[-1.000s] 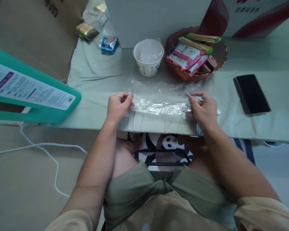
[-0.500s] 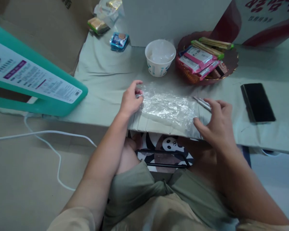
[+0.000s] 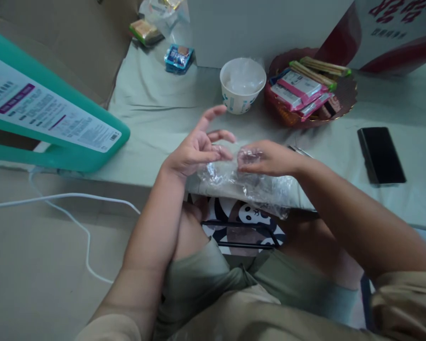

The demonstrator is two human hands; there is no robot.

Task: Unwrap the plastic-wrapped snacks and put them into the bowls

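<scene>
A crinkled piece of clear plastic film (image 3: 248, 187) lies bunched at the table's front edge, part of it drooping over that edge. My right hand (image 3: 266, 158) has its fingers closed on the film's upper part, with shiny folds showing around the fingertips. Just left of it, my left hand (image 3: 202, 147) is open with its fingers spread, the thumb close to the film. Whether the left thumb touches the film I cannot tell. Behind my right wrist a slim metallic tool (image 3: 300, 150) is partly hidden.
A white paper bowl (image 3: 242, 97) with a clear liner stands beyond my hands. Beside it is a reddish basket (image 3: 350, 97) of wrapped snacks. A black phone (image 3: 381, 155) lies right. A large green container (image 3: 102, 137) stands left; a blue snack packet (image 3: 178, 58) lies behind.
My right hand has moved left and gathered up the film, which lay flat before. My left hand has let its fingers spread. The metallic tool stays on the table.
</scene>
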